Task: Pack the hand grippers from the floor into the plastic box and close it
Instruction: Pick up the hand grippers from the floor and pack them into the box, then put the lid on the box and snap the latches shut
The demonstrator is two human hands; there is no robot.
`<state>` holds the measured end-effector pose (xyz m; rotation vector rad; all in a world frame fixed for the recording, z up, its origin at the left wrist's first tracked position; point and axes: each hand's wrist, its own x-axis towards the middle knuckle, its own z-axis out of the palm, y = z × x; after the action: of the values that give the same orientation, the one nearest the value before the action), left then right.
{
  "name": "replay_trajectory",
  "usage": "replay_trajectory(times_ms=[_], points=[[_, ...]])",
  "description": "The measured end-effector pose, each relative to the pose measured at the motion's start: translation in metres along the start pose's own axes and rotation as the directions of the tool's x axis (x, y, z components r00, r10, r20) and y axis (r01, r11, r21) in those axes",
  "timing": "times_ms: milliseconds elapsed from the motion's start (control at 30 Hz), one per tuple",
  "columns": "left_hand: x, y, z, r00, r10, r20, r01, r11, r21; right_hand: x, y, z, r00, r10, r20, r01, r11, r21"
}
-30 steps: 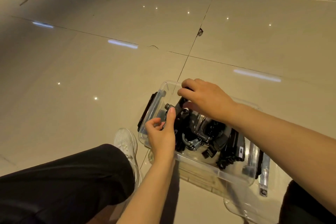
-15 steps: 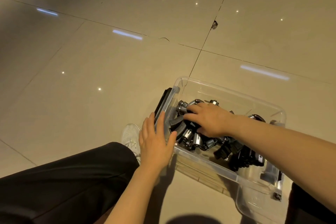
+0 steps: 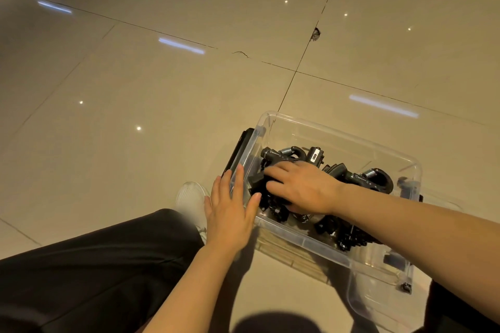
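One clear plastic box, an uncountable tangled heap of black hand grippers, two hands, one white shoe.

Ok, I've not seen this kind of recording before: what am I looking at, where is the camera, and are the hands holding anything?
No machine here: a person works bare-handed, filmed by a camera worn on the head, looking down. A clear plastic box stands open on the tiled floor, full of black hand grippers. The right hand reaches inside and rests on the pile; whether it grips one is hidden. The left hand lies flat against the box's near corner, holding nothing. A white shoe shows beside it.
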<state>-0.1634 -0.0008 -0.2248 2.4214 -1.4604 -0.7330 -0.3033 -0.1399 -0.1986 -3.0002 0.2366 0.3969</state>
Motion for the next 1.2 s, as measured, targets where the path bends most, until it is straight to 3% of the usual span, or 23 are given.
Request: replay_trajectory(times_ms=[100, 267, 400, 567, 667, 733, 833, 933, 1000, 1033, 1067, 1133, 1200], points=[[0.0, 0.001, 0.0, 1.0, -0.001, -0.001, 0.001, 1.0, 0.016, 0.003, 0.001, -0.006, 0.994, 0.089, -0.061, -0.087, 0.996, 0.033], [-0.002, 0.003, -0.002, 0.999, -0.041, 0.032, 0.039, 0.997, 0.062, 0.008, -0.005, 0.0, 0.966, 0.151, 0.212, -0.154, 0.988, -0.004], [-0.001, 0.005, -0.004, 0.999, -0.028, 0.031, 0.026, 0.998, 0.052, 0.005, 0.006, -0.031, 0.954, 0.156, 0.257, -0.179, 0.981, 0.07], [-0.003, 0.009, 0.002, 0.999, -0.024, -0.043, 0.032, 0.982, 0.188, -0.05, 0.05, -0.106, 0.879, 0.438, 0.187, -0.476, 0.83, 0.29], [0.0, 0.039, 0.016, 0.969, 0.203, -0.144, -0.15, 0.939, 0.31, -0.094, 0.072, -0.124, 0.786, 0.596, 0.167, -0.619, 0.759, 0.204], [0.0, 0.077, 0.031, 0.919, 0.378, -0.115, -0.331, 0.895, 0.3, -0.121, 0.074, -0.118, 0.718, 0.639, 0.277, -0.691, 0.702, 0.171], [-0.012, 0.127, 0.062, 0.854, 0.515, 0.072, -0.516, 0.823, 0.235, -0.157, 0.064, -0.1, 0.649, 0.617, 0.444, -0.725, 0.679, 0.116], [-0.015, 0.135, 0.082, 0.814, 0.544, 0.205, -0.582, 0.763, 0.282, -0.197, 0.053, -0.062, 0.646, 0.577, 0.5, -0.741, 0.631, 0.229], [-0.011, 0.132, 0.085, 0.827, 0.524, 0.202, -0.562, 0.776, 0.287, -0.232, 0.045, -0.015, 0.606, 0.61, 0.51, -0.794, 0.501, 0.343], [-0.012, 0.132, 0.084, 0.825, 0.535, 0.182, -0.565, 0.772, 0.291, -0.251, 0.04, 0.015, 0.542, 0.671, 0.506, -0.839, 0.403, 0.365], [-0.014, 0.133, 0.084, 0.817, 0.55, 0.171, -0.575, 0.76, 0.303, -0.269, 0.031, 0.048, 0.444, 0.739, 0.506, -0.885, 0.271, 0.38], [-0.014, 0.133, 0.087, 0.808, 0.57, 0.149, -0.586, 0.749, 0.31, -0.299, 0.002, 0.115, 0.165, 0.816, 0.554, -0.907, -0.095, 0.41], [-0.014, 0.132, 0.089, 0.812, 0.567, 0.141, -0.58, 0.753, 0.31, -0.314, -0.034, 0.172, -0.045, 0.766, 0.642, -0.83, -0.386, 0.402]])
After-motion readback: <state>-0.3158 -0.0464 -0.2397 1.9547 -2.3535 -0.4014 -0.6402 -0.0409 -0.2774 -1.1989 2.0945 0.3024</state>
